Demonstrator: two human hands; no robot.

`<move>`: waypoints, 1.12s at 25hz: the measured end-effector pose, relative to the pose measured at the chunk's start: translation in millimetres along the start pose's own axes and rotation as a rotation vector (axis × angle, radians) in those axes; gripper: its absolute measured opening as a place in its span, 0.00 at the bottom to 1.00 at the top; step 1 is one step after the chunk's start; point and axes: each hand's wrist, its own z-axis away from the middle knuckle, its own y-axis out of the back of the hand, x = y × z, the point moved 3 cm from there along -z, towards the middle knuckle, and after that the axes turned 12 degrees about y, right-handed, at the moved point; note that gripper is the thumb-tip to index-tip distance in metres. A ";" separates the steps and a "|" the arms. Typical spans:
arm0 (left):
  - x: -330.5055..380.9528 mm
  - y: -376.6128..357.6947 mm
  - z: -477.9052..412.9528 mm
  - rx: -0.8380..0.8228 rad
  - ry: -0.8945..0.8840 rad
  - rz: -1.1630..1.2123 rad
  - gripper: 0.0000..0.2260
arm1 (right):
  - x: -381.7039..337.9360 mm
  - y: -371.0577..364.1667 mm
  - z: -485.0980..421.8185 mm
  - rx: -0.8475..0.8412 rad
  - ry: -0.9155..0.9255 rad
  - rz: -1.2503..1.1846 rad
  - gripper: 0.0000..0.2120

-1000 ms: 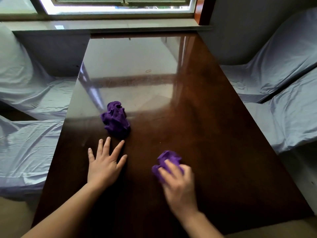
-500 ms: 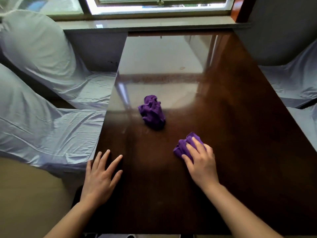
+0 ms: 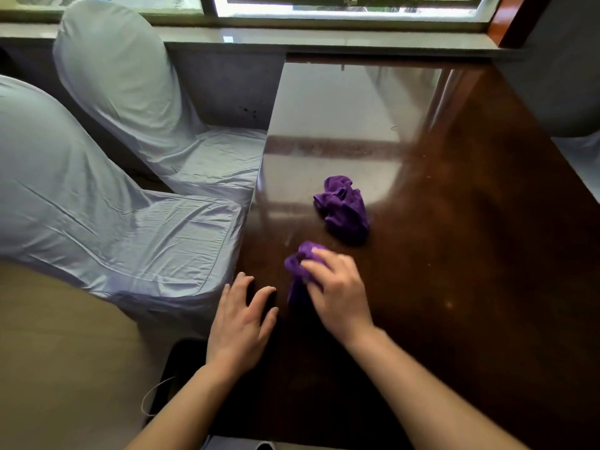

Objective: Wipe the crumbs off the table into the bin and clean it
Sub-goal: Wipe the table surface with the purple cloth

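Observation:
A dark glossy wooden table (image 3: 470, 222) fills the right of the view. My right hand (image 3: 337, 293) presses a small purple cloth (image 3: 297, 266) onto the table near its left edge; the cloth shows past my fingertips. A second, crumpled purple cloth (image 3: 344, 207) lies loose on the table just beyond it. My left hand (image 3: 242, 323) rests flat with fingers spread at the table's left edge, holding nothing. A dark bin (image 3: 172, 381) sits on the floor below that edge, mostly hidden by my left arm. Crumbs are too small to tell.
Two chairs in pale blue covers, a near chair (image 3: 107, 222) and a far chair (image 3: 146, 102), stand left of the table. A window sill (image 3: 324, 40) runs along the far end. Beige floor (image 3: 65, 368) lies at the lower left. Another covered chair (image 3: 581, 157) is at the right.
My right hand has swept its cloth leftward across the table to the left edge. My left hand has moved to that edge. The view has swung left, bringing the chairs and bin in.

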 end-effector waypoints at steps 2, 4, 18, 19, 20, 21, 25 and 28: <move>1.4 -3.8 -6.5 -0.015 0.038 0.024 0.17 | 22.9 -10.0 -39.3 -0.033 -0.052 0.049 0.14; 1.2 -6.8 -9.2 -0.020 0.058 0.026 0.19 | 38.2 -25.0 -60.0 -0.136 -0.109 0.115 0.18; 0.9 -15.3 -6.5 0.050 0.000 -0.107 0.25 | 41.7 -71.1 -159.2 -0.231 -0.123 0.063 0.17; -0.1 -16.0 -7.5 0.051 0.000 -0.106 0.25 | 43.0 -81.8 -164.4 -0.327 -0.151 0.086 0.18; -1.2 -16.9 -7.9 0.049 -0.001 -0.109 0.25 | 41.3 -89.4 -161.6 -0.399 -0.128 0.138 0.19; -1.8 -17.6 -8.4 0.047 -0.001 -0.112 0.25 | 37.4 -91.3 -153.9 -0.424 -0.083 0.194 0.19; -0.1 -15.5 -7.4 0.027 0.010 -0.109 0.25 | 12.9 -63.9 -87.6 -0.353 0.058 0.186 0.15; 0.1 -15.8 -7.1 0.027 0.000 -0.120 0.25 | -1.5 -40.2 -28.3 -0.341 0.106 0.103 0.15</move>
